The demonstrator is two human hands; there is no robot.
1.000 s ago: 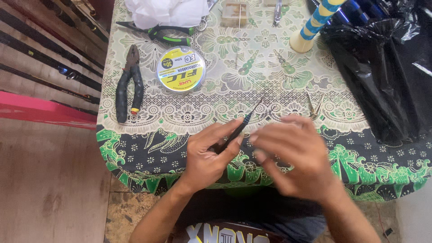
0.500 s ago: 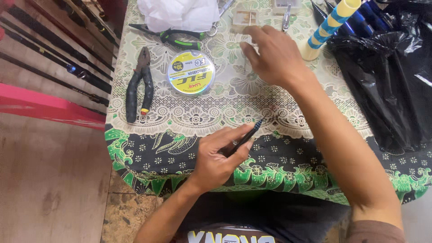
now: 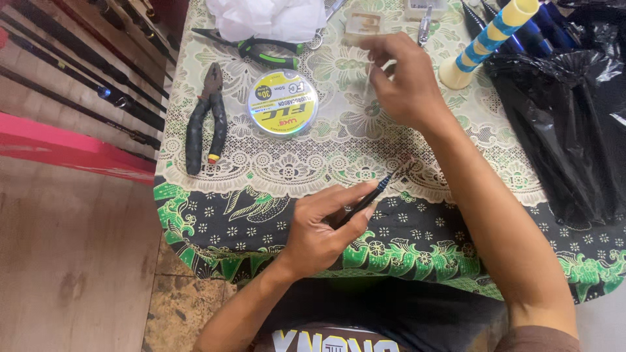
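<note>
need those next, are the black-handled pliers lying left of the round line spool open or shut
Slightly open: the black-handled pliers lie flat on the lace tablecloth, handles spread apart; the jaws look nearly closed.

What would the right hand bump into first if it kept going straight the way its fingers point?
Probably the small clear plastic box near the table's far edge. The right hand has its fingers aimed up and left toward it. How high the hand is above the cloth is hard to tell.

2 pliers, 1 line spool, 2 hands
</note>
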